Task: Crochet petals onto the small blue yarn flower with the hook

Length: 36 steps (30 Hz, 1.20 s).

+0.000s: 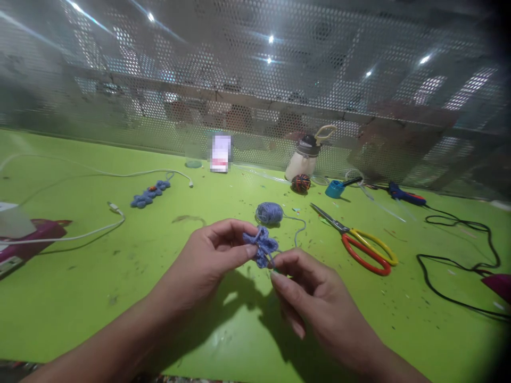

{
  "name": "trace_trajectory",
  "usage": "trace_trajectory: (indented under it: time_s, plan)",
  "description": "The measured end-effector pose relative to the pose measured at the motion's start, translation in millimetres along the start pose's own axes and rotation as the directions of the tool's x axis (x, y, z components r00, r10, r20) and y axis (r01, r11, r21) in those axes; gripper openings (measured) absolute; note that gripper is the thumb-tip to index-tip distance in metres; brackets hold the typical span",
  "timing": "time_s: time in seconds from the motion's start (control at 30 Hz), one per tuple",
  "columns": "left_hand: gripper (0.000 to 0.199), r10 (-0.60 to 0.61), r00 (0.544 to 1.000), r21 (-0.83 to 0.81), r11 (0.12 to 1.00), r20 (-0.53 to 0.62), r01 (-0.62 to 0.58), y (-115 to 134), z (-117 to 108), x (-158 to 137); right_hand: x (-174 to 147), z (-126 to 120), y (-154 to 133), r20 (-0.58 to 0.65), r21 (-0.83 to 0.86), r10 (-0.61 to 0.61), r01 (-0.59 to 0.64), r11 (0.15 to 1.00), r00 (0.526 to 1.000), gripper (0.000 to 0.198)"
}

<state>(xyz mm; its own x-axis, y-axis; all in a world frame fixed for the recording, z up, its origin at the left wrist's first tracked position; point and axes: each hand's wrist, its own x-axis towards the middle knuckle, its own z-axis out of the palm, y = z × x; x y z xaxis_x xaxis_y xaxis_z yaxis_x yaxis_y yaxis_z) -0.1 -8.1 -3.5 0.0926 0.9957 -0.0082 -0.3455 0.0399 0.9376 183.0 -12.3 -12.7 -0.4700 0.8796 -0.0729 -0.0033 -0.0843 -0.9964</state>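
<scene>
A small blue-purple crocheted flower (261, 246) is pinched between the thumb and fingers of my left hand (217, 247). My right hand (307, 290) is closed at the flower's lower right edge, its thumb and forefinger gripping a thin crochet hook (271, 260). Most of the hook is hidden inside that hand; a bit of green shows at the fingertips. Just beyond the flower lies a ball of matching yarn (269, 213). A loose strand (300, 231) curves from the ball down towards my right hand.
Open-bladed scissors (351, 239) lie to the right. A crocheted strip (149, 194) and white cables (117, 213) lie left. At the back stand a phone (221, 152), a bottle (303, 159), a dark multicoloured yarn ball (301, 183), a blue pot (334, 189) and a glue gun (405, 195).
</scene>
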Motion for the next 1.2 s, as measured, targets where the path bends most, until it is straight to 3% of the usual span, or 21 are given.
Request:
trace_trajectory:
  time_s: [0.17,0.33,0.43,0.6,0.83,0.97,1.07,1.2]
  plan:
    - [0.016,0.024,1.0,-0.005,1.0,-0.008,-0.024,0.4,1.0,1.3,-2.0,3.7,-0.2,0.011,-0.02,-0.043,0.043,0.999,0.999,0.027]
    - [0.019,-0.087,0.996,-0.087,0.992,0.028,0.09,5.6,2.5,-0.4,-2.9,3.4,1.4,0.053,-0.054,-0.069,0.072,0.996,0.996,0.026]
    - [0.019,-0.129,0.99,-0.091,0.987,0.051,0.133,7.1,2.4,-1.2,-2.8,2.7,4.4,0.026,-0.131,-0.122,0.124,0.984,0.992,0.026]
    - [0.02,-0.102,0.994,-0.048,0.993,0.047,0.105,3.4,2.0,-0.1,-2.3,4.8,8.5,-0.033,-0.172,-0.183,0.175,0.969,0.983,0.026]
    - [0.048,-0.07,0.996,-0.122,0.991,-0.059,0.062,-3.7,6.1,2.3,2.7,11.3,19.3,-0.112,-0.097,-0.225,0.215,0.972,0.968,0.021]
    - [0.043,-0.098,0.99,-0.164,0.983,-0.099,0.081,1.1,12.0,0.4,7.5,12.4,17.2,-0.126,-0.059,-0.196,0.189,0.98,0.973,0.021]
    - [0.051,-0.055,0.994,-0.12,0.992,-0.096,0.043,2.3,14.6,-2.1,9.4,11.5,14.9,-0.114,-0.019,-0.169,0.168,0.986,0.979,0.021]
    - [0.057,0.132,0.984,0.066,0.99,-0.119,-0.125,-7.6,16.3,-3.4,8.9,10.4,13.6,-0.105,0.017,-0.136,0.139,0.99,0.985,0.024]
